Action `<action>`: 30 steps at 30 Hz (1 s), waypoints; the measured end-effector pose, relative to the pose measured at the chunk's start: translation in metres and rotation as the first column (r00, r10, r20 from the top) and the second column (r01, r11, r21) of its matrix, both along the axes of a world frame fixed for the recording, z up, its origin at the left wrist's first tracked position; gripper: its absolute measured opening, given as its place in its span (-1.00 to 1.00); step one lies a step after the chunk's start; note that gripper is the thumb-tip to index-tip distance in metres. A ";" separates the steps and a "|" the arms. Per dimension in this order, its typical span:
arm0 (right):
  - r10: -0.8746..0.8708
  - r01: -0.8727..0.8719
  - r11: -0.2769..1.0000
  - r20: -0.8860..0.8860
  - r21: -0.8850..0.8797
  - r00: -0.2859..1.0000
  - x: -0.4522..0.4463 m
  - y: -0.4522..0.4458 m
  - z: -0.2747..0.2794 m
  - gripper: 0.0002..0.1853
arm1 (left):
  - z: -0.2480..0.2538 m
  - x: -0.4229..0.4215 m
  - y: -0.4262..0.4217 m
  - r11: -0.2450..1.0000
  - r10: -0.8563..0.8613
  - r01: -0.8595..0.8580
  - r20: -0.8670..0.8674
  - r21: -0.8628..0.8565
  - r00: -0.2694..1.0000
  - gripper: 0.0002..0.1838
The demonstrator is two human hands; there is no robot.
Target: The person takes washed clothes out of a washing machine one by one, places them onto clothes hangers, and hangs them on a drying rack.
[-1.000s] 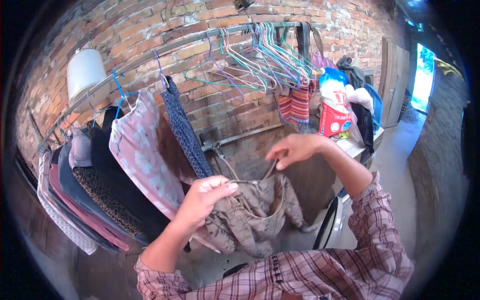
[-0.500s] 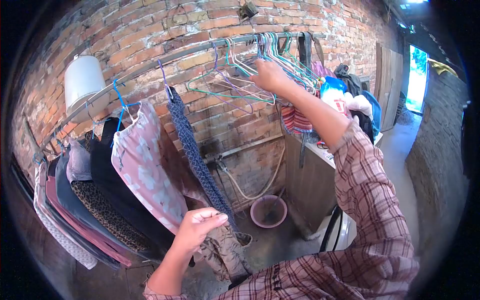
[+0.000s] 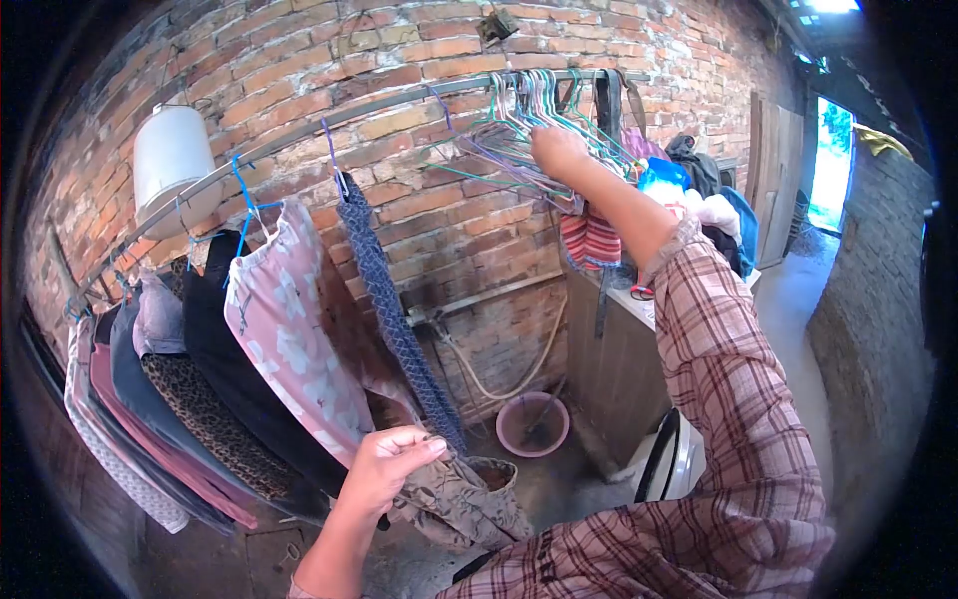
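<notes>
- Head view, and down at the lower centre the left hand is pinching a brown patterned garment, thumb and fingers closing on its upper edge!
- That garment is hanging below the left hand, just above the plaid clothing at the bottom of the frame, an opening showing at its upper right.
- Up at the upper centre, the right hand is sitting among the crowded hangers, its fingers curling; whether they are gripping one, I cannot tell.
- Those hangers are bunching along the rail, which is curving from the left side to the upper right across the brick wall.
- Over on the left, a pink floral garment is hanging beside darker clothes, and a blue patterned garment is dangling nearer the centre.
- A white bucket is showing at upper left, near the rail.
- Right of centre, a striped cloth is hanging below the right hand.
- Lower down, a pink basin is standing on the floor, a pale hose looping just above it.
</notes>
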State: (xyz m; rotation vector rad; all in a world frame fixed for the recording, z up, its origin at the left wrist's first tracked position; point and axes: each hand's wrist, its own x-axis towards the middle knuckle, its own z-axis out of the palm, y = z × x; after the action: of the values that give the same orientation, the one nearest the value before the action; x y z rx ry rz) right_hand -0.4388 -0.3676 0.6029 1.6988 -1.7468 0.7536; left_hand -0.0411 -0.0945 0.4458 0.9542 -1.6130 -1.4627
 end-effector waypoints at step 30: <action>0.450 -0.336 0.886 0.412 -0.320 0.793 0.119 -0.022 0.009 -0.75 | 0.002 -0.002 0.002 0.997 0.045 -0.037 0.112 -0.073 0.993 -0.82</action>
State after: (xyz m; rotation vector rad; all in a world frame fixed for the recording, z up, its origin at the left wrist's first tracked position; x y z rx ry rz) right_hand -0.3196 -0.3901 0.6115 1.8405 -1.5158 1.6246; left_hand -0.0429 -0.0924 0.4474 1.0399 -1.7047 -1.3362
